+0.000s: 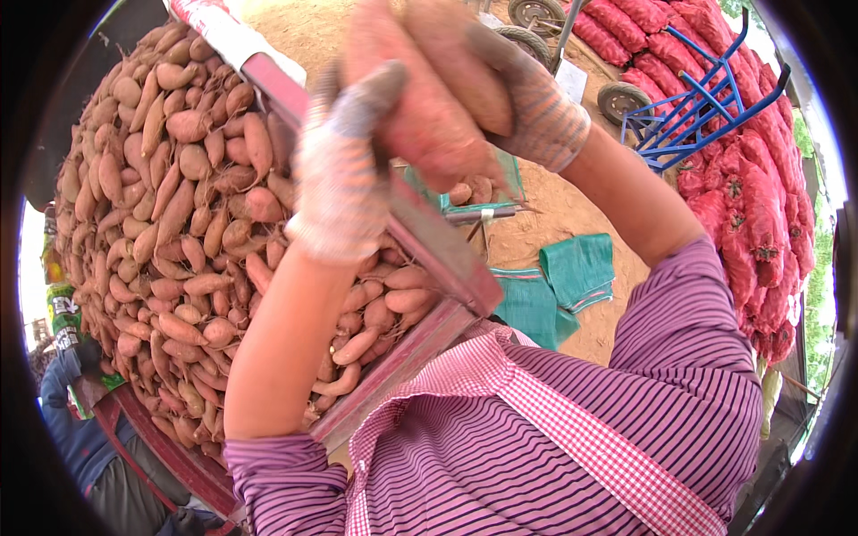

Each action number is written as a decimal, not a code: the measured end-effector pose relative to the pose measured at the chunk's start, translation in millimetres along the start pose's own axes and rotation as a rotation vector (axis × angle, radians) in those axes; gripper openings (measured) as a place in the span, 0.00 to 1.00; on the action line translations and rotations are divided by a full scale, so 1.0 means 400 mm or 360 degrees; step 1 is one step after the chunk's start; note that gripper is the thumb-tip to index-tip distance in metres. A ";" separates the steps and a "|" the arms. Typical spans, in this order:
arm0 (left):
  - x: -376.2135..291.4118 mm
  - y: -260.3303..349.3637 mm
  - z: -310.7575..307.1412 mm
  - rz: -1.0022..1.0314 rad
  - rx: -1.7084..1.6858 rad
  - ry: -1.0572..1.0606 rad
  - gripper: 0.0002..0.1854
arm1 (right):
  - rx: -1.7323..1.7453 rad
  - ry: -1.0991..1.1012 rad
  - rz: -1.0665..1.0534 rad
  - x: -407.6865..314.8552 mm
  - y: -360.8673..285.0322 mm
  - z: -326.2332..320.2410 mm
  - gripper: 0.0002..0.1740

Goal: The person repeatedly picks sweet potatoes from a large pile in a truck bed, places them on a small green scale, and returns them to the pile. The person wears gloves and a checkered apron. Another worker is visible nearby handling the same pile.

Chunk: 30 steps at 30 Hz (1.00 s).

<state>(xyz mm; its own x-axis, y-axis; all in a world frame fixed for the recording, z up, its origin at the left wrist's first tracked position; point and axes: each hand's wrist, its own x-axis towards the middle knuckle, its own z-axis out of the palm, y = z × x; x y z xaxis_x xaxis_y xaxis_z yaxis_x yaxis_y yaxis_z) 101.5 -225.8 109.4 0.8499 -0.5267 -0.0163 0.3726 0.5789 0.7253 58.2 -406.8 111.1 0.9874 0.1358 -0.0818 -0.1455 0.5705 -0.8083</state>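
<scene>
Two large sweet potatoes, one pinkish (429, 100) and one browner (462, 67), are held up side by side between my gloved hands. My left hand (348, 161), in a striped knit glove with grey fingers, grips the pinkish one from its side. Around the browner one's outer side closes my right hand (536, 100), gloved the same way. Both roots and the fingertips are slightly blurred. Beyond my left forearm lies a big heap of sweet potatoes (194, 221) behind a red metal rim (442, 248). Below the held roots, a green mesh bag (509, 177) stands open with some sweet potatoes inside.
Folded green mesh bags (576, 271) lie on the sandy ground. Filled red mesh sacks (757, 201) are stacked at the right, with a blue hand truck (704, 100) against them. Another person (87, 429) is at the heap's lower left edge. More wheels (536, 17) stand at the top.
</scene>
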 end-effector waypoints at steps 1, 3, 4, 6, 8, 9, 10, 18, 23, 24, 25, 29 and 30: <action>0.048 -0.065 0.025 -0.0096 -0.0037 -0.0018 0.30 | 0.0066 0.0176 -0.0060 -0.021 -0.006 -0.074 0.43; 0.139 -0.193 0.011 -0.0410 0.0057 -0.0037 0.32 | 0.0277 0.0352 0.0112 -0.060 0.005 -0.196 0.42; 0.162 -0.226 0.029 -0.0622 0.0374 0.0079 0.32 | 0.0346 0.0397 0.0191 -0.068 0.023 -0.275 0.43; 0.192 -0.257 0.066 -0.0817 0.0829 0.0176 0.34 | 0.0217 0.0557 0.0220 -0.058 0.118 -0.475 0.54; 0.202 -0.247 0.064 -0.0780 0.1084 0.0164 0.37 | 0.0104 0.0736 0.0343 -0.033 0.238 -0.625 0.57; 0.201 -0.253 0.059 -0.0559 0.1158 0.0213 0.37 | 0.0085 0.0882 0.0386 -0.028 0.300 -0.738 0.54; 0.166 -0.199 0.071 -0.0537 0.1143 0.0180 0.33 | -0.0113 0.1149 0.0517 -0.027 0.324 -0.734 0.46; -0.320 0.054 -0.210 0.0319 0.1167 0.0718 0.17 | -0.0714 0.0751 0.0500 -0.034 0.250 -0.563 0.26; -0.700 -0.071 -0.590 -0.0094 0.1151 0.1187 0.15 | -0.0893 0.0260 -0.0324 0.143 0.091 -0.296 0.20; -0.761 -0.072 -0.642 -0.0096 0.1388 0.1297 0.16 | -0.1038 0.0111 -0.0410 0.185 0.093 -0.171 0.19; -0.822 -0.060 -0.696 -0.0114 0.1637 0.1396 0.17 | -0.1167 -0.0029 -0.0508 0.212 0.119 -0.022 0.18; -0.983 0.053 -0.910 -0.0004 0.2018 0.1932 0.24 | -0.1487 -0.0688 -0.0037 0.354 0.407 0.428 0.17; -0.994 0.110 -0.939 0.0028 0.2136 0.2062 0.23 | -0.1577 -0.0866 0.0238 0.376 0.496 0.530 0.22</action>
<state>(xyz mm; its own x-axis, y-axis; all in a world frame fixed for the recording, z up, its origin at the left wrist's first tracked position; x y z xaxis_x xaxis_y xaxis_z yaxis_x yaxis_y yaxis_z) -80.1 243.0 -110.5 0.8089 0.5877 0.0166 0.4043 -0.5765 0.7101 164.5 -101.4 62.0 0.7709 0.6197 -0.1474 0.0932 -0.3386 -0.9363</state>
